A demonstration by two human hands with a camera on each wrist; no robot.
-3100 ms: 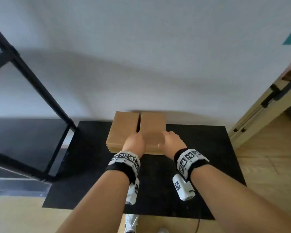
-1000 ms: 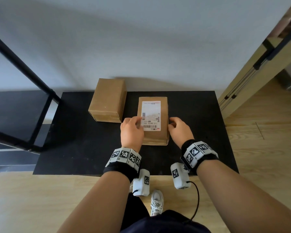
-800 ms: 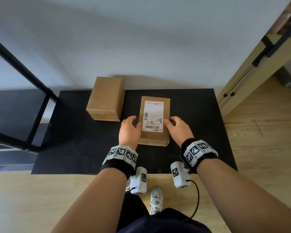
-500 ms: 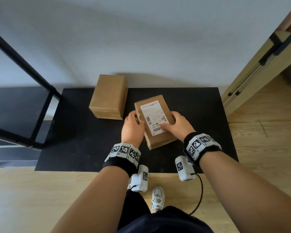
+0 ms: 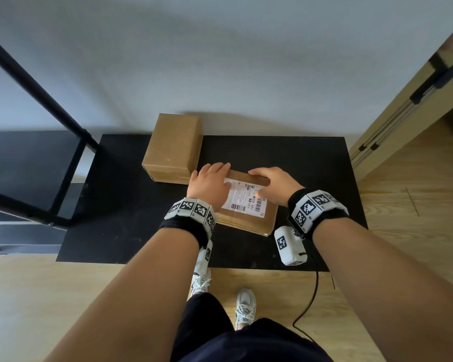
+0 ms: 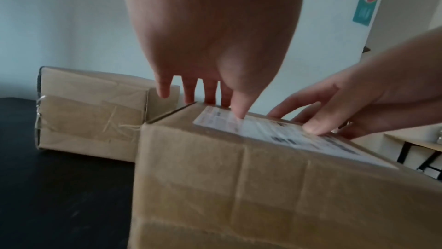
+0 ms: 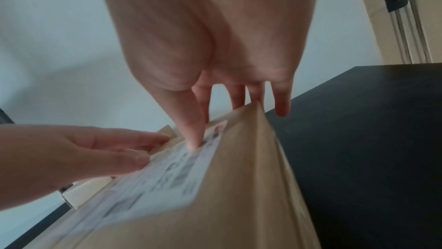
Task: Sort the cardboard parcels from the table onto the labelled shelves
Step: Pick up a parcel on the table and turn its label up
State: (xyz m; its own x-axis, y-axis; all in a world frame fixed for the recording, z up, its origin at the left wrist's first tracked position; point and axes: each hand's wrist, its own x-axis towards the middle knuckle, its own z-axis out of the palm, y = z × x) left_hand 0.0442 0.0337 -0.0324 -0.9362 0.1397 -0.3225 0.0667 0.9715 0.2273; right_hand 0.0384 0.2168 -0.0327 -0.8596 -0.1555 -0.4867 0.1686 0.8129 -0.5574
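Both hands lie on top of the labelled parcel [image 5: 246, 205], which sits on the black bench [image 5: 120, 205] a little toward 3 o'clock of its middle, turned askew to the bench edges. The left hand [image 5: 209, 182] covers the parcel's corner at 10 o'clock: its fingers [image 6: 189, 92] are nearly straight and reach past the far edge, while the thumb tip presses down on the white shipping label [image 5: 243, 198]. The right hand [image 5: 271, 182] is spread over the far part at about 1 o'clock; its fingers [image 7: 236, 94] are stretched toward the far edge and its thumb also presses on the label. Neither hand plainly wraps around the cardboard; both look flat and pressing, though whether the fingertips hook over the far edge cannot be told, and motion blur softens both wrist views.

The label shows barcodes and print too small to read surely. At 11 o'clock from the hands, just beside the left fingertips, a second plain parcel [image 5: 174, 148] stands against the wall at the bench's far edge, its near face taped. At 9 o'clock stands a black metal shelf frame [image 5: 71, 163]. At 3 o'clock a pale wooden panel [image 5: 403, 105] with dark fittings rises from the wood floor [image 5: 24, 296]. Below, at 6 o'clock, the person's white shoes [image 5: 243, 304] stand on that floor.
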